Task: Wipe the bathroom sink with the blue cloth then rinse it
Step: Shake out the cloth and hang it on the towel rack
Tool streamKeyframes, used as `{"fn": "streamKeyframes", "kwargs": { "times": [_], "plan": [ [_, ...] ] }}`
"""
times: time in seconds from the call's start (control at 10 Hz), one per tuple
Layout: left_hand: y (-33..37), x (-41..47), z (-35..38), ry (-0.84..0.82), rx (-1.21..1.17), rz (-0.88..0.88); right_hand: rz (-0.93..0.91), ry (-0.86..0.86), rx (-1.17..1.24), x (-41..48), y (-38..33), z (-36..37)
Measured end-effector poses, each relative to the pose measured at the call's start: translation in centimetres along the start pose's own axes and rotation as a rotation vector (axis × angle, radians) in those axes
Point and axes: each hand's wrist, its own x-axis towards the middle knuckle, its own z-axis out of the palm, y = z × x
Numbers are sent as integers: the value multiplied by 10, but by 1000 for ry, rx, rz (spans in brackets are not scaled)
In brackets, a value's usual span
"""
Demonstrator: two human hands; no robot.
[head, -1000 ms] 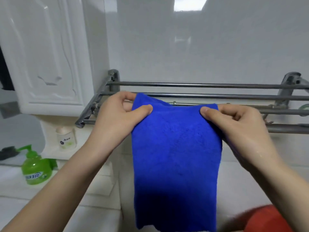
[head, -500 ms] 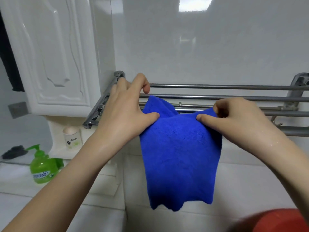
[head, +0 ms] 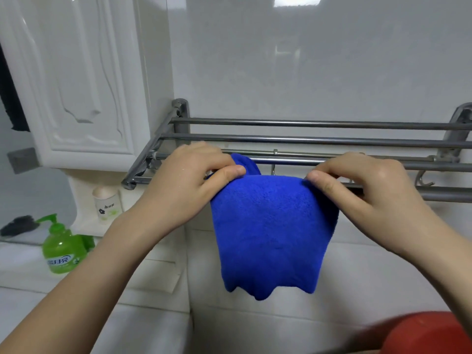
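The blue cloth (head: 270, 233) hangs over the front bar of a metal towel rack (head: 306, 140) on the white tiled wall. My left hand (head: 189, 187) pinches the cloth's upper left edge between thumb and fingers. My right hand (head: 362, 190) pinches its upper right edge the same way. The cloth's lower edge hangs loose below the rack. No sink is in view.
A white cabinet (head: 76, 85) hangs at the left. Below it stand a small white cup (head: 106, 205) and a green soap bottle (head: 62, 249) on a white ledge. A red rounded object (head: 429, 333) fills the bottom right corner.
The cloth has been drawn further over the rack bar, so less of it hangs down. Both hands have kept their pinch on its top edge.
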Motion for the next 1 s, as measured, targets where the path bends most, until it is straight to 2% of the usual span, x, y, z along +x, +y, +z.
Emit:
{"fn": "streamKeyframes", "kwargs": {
  "times": [0.1, 0.2, 0.5, 0.6, 0.7, 0.8, 0.9, 1.0],
  "plan": [
    [-6, -6, -6, -88, 10, -2, -7, -90, -71, -3, 2, -2],
    [-10, -14, -7, -102, 32, -42, -74, -90, -161, -4, 5, -1],
    [-8, 4, -8, 1, -41, 18, 71, 19, 64, 10, 0, -3],
    [-9, 13, -7, 1, -83, -32, 95, -6, -24, 19, -3, -8],
    [-7, 15, -10, -79, -24, -58, 131, -260, -242, 24, -7, -16],
    [-3, 6, -15, -65, -45, -28, 77, -231, -237, 20, -10, -22],
    [-1, -6, -13, -85, -128, -75, 8, -184, -125, 11, -13, -17],
    [-3, -13, -8, -82, -165, -108, 35, -183, -11, 6, -10, -10]
  ]
}}
